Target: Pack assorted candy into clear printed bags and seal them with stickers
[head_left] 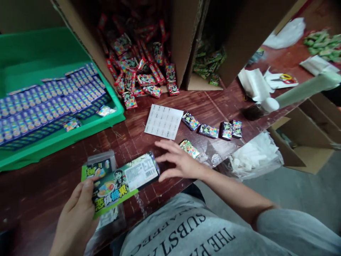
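Observation:
My left hand (80,206) is closed on the left end of a flat printed candy box (114,190), green and black with a white label panel and a barcode. My right hand (178,161) hovers by the box's right end, fingers spread, with nothing in it. Whether a fingertip touches the box, I cannot tell. Beneath the box, partly hidden, lies a clear plastic tray (113,156). Beyond my right hand rests a sheet of round stickers (163,122). A small green candy packet (189,148) lies just past my right wrist.
At left stands a green plastic crate (106,129) with rows of purple packets. Cardboard boxes hold red packets (144,67) and green packets (210,64). Several dark packets (209,131) lie right of the stickers. A bag of white pieces (253,154) hangs at the table edge; scissors (285,79) lie farther right.

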`<state>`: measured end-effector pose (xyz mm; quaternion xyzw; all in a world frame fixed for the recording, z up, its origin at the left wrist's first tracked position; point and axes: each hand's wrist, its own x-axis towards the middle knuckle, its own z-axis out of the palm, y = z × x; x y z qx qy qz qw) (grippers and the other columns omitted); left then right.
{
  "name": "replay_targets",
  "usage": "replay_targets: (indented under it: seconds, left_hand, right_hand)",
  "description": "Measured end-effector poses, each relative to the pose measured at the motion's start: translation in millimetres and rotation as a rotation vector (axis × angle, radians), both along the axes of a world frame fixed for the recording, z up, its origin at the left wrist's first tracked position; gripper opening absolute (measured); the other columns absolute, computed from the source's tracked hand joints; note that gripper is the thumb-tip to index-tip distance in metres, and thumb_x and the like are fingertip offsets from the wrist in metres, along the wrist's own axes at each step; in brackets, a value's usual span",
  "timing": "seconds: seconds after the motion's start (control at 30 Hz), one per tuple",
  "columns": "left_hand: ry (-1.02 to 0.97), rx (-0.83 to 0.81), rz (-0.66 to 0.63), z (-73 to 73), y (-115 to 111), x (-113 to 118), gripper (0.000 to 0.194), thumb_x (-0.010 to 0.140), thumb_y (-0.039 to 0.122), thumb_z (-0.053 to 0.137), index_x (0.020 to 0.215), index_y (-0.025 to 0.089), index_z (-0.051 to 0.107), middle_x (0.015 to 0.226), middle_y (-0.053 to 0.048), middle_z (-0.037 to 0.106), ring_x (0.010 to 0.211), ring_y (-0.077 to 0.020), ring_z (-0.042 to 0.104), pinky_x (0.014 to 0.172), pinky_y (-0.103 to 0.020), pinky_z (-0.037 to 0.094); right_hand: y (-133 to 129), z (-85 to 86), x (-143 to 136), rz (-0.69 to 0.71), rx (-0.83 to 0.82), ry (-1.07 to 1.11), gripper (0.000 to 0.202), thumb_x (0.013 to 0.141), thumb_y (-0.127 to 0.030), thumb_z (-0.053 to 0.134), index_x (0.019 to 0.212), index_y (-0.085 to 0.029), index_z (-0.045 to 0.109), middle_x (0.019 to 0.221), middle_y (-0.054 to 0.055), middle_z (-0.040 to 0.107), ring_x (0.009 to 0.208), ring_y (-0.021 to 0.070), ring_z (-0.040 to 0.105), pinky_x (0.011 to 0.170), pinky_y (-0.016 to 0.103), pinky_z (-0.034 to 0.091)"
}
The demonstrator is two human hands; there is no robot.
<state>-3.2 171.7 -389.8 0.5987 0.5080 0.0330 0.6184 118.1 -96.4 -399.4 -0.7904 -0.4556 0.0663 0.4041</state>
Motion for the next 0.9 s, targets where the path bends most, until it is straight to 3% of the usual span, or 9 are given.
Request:
replay_targets:
  seconds: [0.13,0.23,0.3,0.4,0.47,0.6,0.7,0.8,0.9]
  left_hand:
    - [0.048,-0.126,0.050,5.2,-9.0,10.7,0.024,0.085,0.042,0.067,0.102,0.027,0.074,0.090,0.007,0.071,0.047,-0.0075,0.054,0.034,-0.017,0.040]
    - [0.046,-0.086,0.031,4.2,-7.1,14.0,0.026,0.084,0.045,0.067,0.104,0.029,0.074,0.080,0.008,0.067,0.044,-0.0082,0.052,0.031,-0.017,0.037]
    - [0.032,-0.058,0.010,-0.7,-2.6,14.4,0.031,0.082,0.048,0.068,0.106,0.030,0.073,0.076,0.008,0.067,0.043,-0.0089,0.052,0.030,-0.016,0.035]
    - [0.008,-0.115,0.014,-12.6,3.3,14.2,0.037,0.073,0.049,0.076,0.103,0.028,0.072,0.077,0.006,0.070,0.048,-0.0107,0.057,0.037,-0.017,0.044]
    - [0.000,-0.165,0.017,-20.0,5.1,13.9,0.043,0.067,0.051,0.081,0.101,0.027,0.072,0.078,0.006,0.071,0.053,-0.0130,0.062,0.041,-0.018,0.048]
    - [-0.005,-0.211,0.014,-23.2,9.7,10.6,0.051,0.066,0.054,0.082,0.109,0.029,0.070,0.080,0.004,0.073,0.056,-0.0164,0.065,0.046,-0.024,0.053]
    - [0.000,-0.219,0.023,-17.0,23.2,3.8,0.051,0.071,0.053,0.080,0.113,0.028,0.068,0.082,0.000,0.074,0.062,-0.0208,0.070,0.052,-0.029,0.057]
    - [0.016,-0.146,0.070,-11.0,44.2,-7.8,0.045,0.075,0.055,0.075,0.109,0.027,0.068,0.083,-0.001,0.074,0.066,-0.0216,0.070,0.052,-0.027,0.057]
    - [0.057,-0.074,0.109,-9.5,60.9,-20.1,0.045,0.075,0.061,0.071,0.104,0.027,0.068,0.083,0.001,0.073,0.068,-0.0197,0.069,0.053,-0.024,0.056]
  right_hand:
    - [-20.5,13.6,-8.7,0.063,-0.181,-0.079,0.064,0.085,-0.067,0.067,0.133,-0.026,0.062,0.169,0.012,0.025,0.157,0.0307,0.019,0.126,0.061,0.014]
    - [-55.8,32.7,10.9,0.011,-0.308,-0.073,0.094,0.086,-0.065,0.070,0.160,-0.022,0.030,0.170,0.016,0.018,0.158,0.0322,0.013,0.126,0.060,0.014]
    - [-78.1,44.1,30.1,0.063,-0.452,-0.071,0.103,0.083,-0.052,0.076,0.164,-0.023,0.018,0.170,0.015,0.020,0.156,0.0354,0.015,0.124,0.061,0.020]
    - [-90.9,53.8,50.3,0.187,-0.599,-0.053,0.095,0.082,-0.027,0.075,0.162,-0.028,0.025,0.160,0.013,0.039,0.141,0.0350,0.038,0.116,0.059,0.035]
    - [-84.5,53.0,53.2,0.210,-0.545,0.007,0.091,0.079,-0.022,0.073,0.160,-0.026,0.031,0.149,0.015,0.045,0.131,0.0313,0.047,0.110,0.052,0.044]
    - [-66.7,38.8,38.6,0.183,-0.234,0.203,0.098,0.071,-0.019,0.074,0.157,-0.020,0.026,0.145,0.017,0.043,0.139,0.0298,0.044,0.115,0.047,0.043]
    - [-72.3,34.9,26.5,0.212,-0.277,0.258,0.097,0.072,-0.012,0.068,0.157,-0.022,0.022,0.157,0.017,0.037,0.149,0.0298,0.037,0.119,0.047,0.042]
    - [-81.8,50.6,32.9,0.222,-0.520,0.119,0.086,0.082,-0.026,0.073,0.157,-0.021,0.031,0.168,0.018,0.022,0.153,0.0358,0.029,0.119,0.053,0.040]
    - [-58.1,74.7,64.7,0.206,-0.561,-0.133,0.081,0.084,-0.052,0.074,0.152,-0.021,0.044,0.168,0.016,0.025,0.148,0.0420,0.034,0.117,0.061,0.040]
